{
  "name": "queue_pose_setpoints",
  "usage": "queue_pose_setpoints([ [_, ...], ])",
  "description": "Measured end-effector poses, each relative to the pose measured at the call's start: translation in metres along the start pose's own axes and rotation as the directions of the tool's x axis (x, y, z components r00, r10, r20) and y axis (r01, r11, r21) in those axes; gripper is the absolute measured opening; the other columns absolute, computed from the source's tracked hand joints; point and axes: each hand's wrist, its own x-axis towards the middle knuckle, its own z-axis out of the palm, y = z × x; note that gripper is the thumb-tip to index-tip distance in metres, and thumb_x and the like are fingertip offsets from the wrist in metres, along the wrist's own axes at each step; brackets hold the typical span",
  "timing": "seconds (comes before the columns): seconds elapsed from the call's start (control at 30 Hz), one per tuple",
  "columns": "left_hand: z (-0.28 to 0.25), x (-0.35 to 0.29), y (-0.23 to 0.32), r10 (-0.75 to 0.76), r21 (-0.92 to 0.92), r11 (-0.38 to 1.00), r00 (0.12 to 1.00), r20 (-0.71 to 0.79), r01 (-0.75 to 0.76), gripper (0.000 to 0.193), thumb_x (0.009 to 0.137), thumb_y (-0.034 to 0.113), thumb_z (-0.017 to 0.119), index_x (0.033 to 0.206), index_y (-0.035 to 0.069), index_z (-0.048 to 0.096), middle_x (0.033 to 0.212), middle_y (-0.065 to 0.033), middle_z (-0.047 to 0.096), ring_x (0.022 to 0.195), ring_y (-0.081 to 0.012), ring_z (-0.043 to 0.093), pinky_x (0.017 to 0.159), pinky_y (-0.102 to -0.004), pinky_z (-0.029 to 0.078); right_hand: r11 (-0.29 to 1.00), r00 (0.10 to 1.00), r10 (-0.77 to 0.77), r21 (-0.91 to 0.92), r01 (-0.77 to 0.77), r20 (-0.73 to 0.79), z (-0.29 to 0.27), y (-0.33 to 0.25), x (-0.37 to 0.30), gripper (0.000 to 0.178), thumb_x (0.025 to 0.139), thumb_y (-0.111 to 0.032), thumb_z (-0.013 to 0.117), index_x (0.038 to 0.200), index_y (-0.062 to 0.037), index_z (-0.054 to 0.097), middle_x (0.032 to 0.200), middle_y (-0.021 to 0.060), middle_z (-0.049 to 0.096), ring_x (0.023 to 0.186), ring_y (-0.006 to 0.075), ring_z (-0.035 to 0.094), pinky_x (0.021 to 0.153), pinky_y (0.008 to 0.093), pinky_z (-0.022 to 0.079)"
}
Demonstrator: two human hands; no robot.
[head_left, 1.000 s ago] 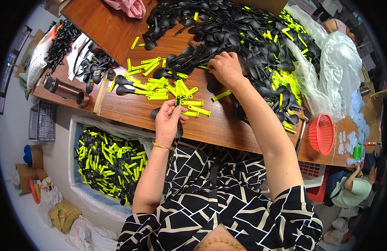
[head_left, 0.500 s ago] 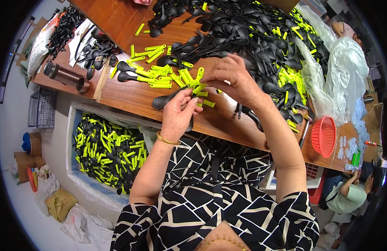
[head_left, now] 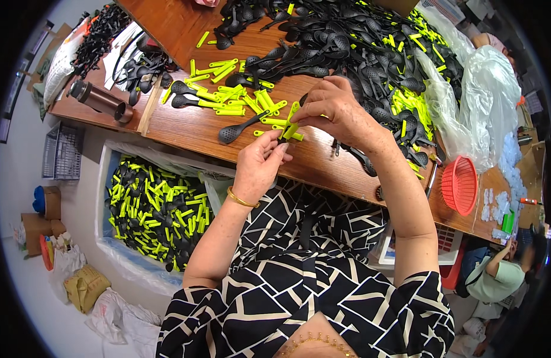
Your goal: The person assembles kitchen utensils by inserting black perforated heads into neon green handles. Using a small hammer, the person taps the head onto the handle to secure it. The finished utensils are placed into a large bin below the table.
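Observation:
My right hand [head_left: 332,113] pinches a lime-green handle [head_left: 291,121], which stands tilted above the table. Just below its lower end, the fingertips of my left hand [head_left: 262,160] close on a small dark piece, apparently the stem of a black spoon; the rest is hidden by my hand. A black perforated spoon [head_left: 231,133] lies left of my hands, its bare stem pointing to the upper right. Behind it is a loose pile of lime-green handles [head_left: 231,110]. Two black spoons with green handles [head_left: 185,101] lie at the pile's left end.
A large heap of black spoons [head_left: 335,42] covers the back of the wooden table [head_left: 174,134]. Below left, a lined bin [head_left: 102,221] holds many green-handled spoons. A red basket [head_left: 459,186] and clear plastic bags [head_left: 490,113] are at right; a brown flask [head_left: 99,101] lies at left.
The green handle between my hands has turned more upright. My left hand has moved slightly lower, away from the loose spoon's stem. The whole view has shifted a little.

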Motion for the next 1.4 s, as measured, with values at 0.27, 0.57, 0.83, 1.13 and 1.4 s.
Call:
queue_pose_setpoints([
  [0.27,-0.005,-0.006,-0.003,0.042,0.046,0.998,0.999,0.006,-0.042,0.022,0.104,0.006,0.061,0.124,-0.004,0.063,0.103,-0.0083,0.073,0.088,-0.0121,0.070,0.080,-0.0264,0.058,0.977,0.997,-0.066,-0.205,0.058,-0.031,0.004,-0.026,-0.003,0.018,0.082,-0.025,0.079,0.100,-0.0223,0.081,0.082,-0.0046,0.066,0.093,0.0200,0.062,0.103,0.0437,0.040],
  [0.57,0.006,-0.058,-0.017,0.277,0.123,0.959,0.935,-0.221,-0.255,0.017,0.095,0.004,0.067,0.111,-0.001,0.068,0.087,-0.0144,0.073,0.077,-0.0192,0.073,0.067,-0.0317,0.056,0.505,0.830,0.546,0.746,-0.433,0.112,0.074,-0.072,-0.037,0.038,0.088,-0.018,0.080,0.121,-0.0050,0.068,0.094,0.0053,0.068,0.087,0.0156,0.065,0.083,0.0308,0.050],
  [0.83,-0.037,-0.122,-0.042,0.371,0.414,0.880,0.881,-0.294,-0.233,0.018,0.095,0.004,0.066,0.112,-0.001,0.068,0.092,-0.0166,0.071,0.079,-0.0317,0.072,0.069,-0.0356,0.055,0.429,0.901,0.404,0.837,-0.339,0.157,0.156,-0.126,-0.041,0.013,0.096,-0.009,0.071,0.104,0.0012,0.072,0.106,0.0065,0.068,0.102,0.0163,0.064,0.095,0.0322,0.050],
  [1.13,-0.192,-0.278,-0.251,0.125,0.568,0.583,0.627,-0.769,0.580,0.025,0.097,0.024,0.067,0.113,0.005,0.071,0.112,-0.0181,0.072,0.102,-0.0366,0.069,0.088,-0.0450,0.054,0.216,0.791,0.305,0.771,-0.599,0.530,0.159,-0.107,-0.033,0.044,0.099,-0.015,0.070,0.140,-0.0033,0.060,0.130,0.0069,0.067,0.118,0.0128,0.062,0.104,0.0306,0.049],
  [1.4,-0.208,-0.297,-0.317,-0.543,0.590,0.022,0.505,-0.671,0.807,0.027,0.093,0.020,0.059,0.112,0.019,0.078,0.124,-0.0150,0.071,0.117,-0.0354,0.067,0.099,-0.0464,0.055,0.878,0.948,0.318,0.371,-0.304,0.024,0.115,-0.066,0.020,0.022,0.093,-0.014,0.072,0.115,-0.0082,0.075,0.102,0.0042,0.075,0.094,0.0173,0.068,0.082,0.0335,0.053],
])
